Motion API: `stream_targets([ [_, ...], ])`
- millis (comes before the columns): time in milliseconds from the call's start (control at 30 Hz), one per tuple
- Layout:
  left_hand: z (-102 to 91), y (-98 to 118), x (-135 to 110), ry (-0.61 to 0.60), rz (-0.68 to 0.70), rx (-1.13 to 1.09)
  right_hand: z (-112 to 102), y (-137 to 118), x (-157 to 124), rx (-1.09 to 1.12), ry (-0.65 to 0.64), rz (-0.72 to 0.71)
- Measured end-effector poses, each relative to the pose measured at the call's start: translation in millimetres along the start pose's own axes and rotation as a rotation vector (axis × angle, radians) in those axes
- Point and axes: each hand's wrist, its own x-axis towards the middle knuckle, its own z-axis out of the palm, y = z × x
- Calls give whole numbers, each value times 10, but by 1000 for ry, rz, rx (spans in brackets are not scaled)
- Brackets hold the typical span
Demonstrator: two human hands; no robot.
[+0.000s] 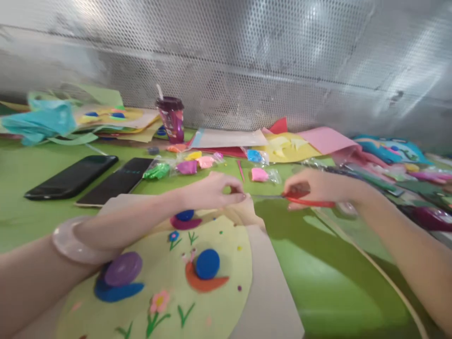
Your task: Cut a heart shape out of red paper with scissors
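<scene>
My left hand (pixel 215 189), with a pale bracelet at its wrist, pinches the far edge of a greyish cardboard sheet (pixel 271 278). On that sheet lies a pale yellow rounded paper (pixel 158 268) with clay snails and flowers. The snail with a blue shell (pixel 207 263) and the one with a purple shell (pixel 123 269) show clearly. My right hand (pixel 314 186) is closed around the red handles of scissors (pixel 318 203). Their blades point left toward the sheet's far corner, near my left fingertips. Whether the blades touch the sheet is hard to tell.
Two black phones (pixel 72 176) (pixel 118 181) lie at left on the green table (pixel 318 282). Small bags of coloured clay (pixel 187 166), a purple cup (pixel 171 120) and coloured papers (pixel 289 146) line the back. A thin pale strip (pixel 374 268) curves along the right.
</scene>
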Motion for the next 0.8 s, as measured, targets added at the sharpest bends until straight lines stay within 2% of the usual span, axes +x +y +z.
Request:
stream_targets([
  [133, 31, 30, -12, 31, 26, 49, 13, 49, 0, 82, -4, -41],
  [267, 59, 51, -23, 68, 72, 40, -3, 101, -40, 182, -7, -19],
  [500, 68, 60, -41, -2, -42, 20, -3, 199, -91, 234, -12, 34],
  [633, 69, 92, -47, -4, -53, 19, -7, 211, -90, 241, -15, 41],
  [800, 81, 115, -46, -24, -61, -84, -18, 177, -114, 234, -35, 74],
])
